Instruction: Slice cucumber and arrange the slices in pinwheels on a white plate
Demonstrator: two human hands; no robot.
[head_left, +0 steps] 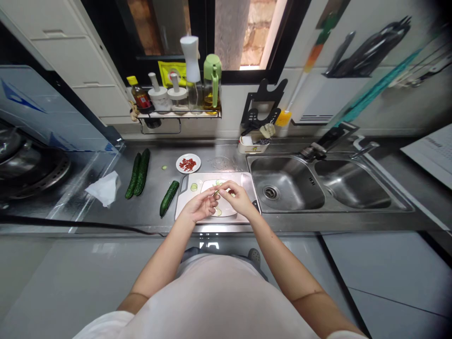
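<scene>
Above a white plate (pixel 229 213) on the cutting board (pixel 183 207), my left hand (pixel 202 206) and my right hand (pixel 236 198) meet at the fingertips. A small green cucumber slice (pixel 216 192) is pinched between them, partly hidden by the fingers. Another slice (pixel 218 212) lies at the plate's near side, and one more shows at its far side. On the board's left part are cucumber slices (pixel 194 187). Left of the board lies a dark green cucumber piece (pixel 169 198).
Two whole cucumbers (pixel 137 173) and a crumpled white cloth (pixel 105 188) lie to the left. Behind the board is a small dish (pixel 179 167) of chopped red pieces. A double sink (pixel 289 183) adjoins the right; bottles stand on a wall rack (pixel 180 114).
</scene>
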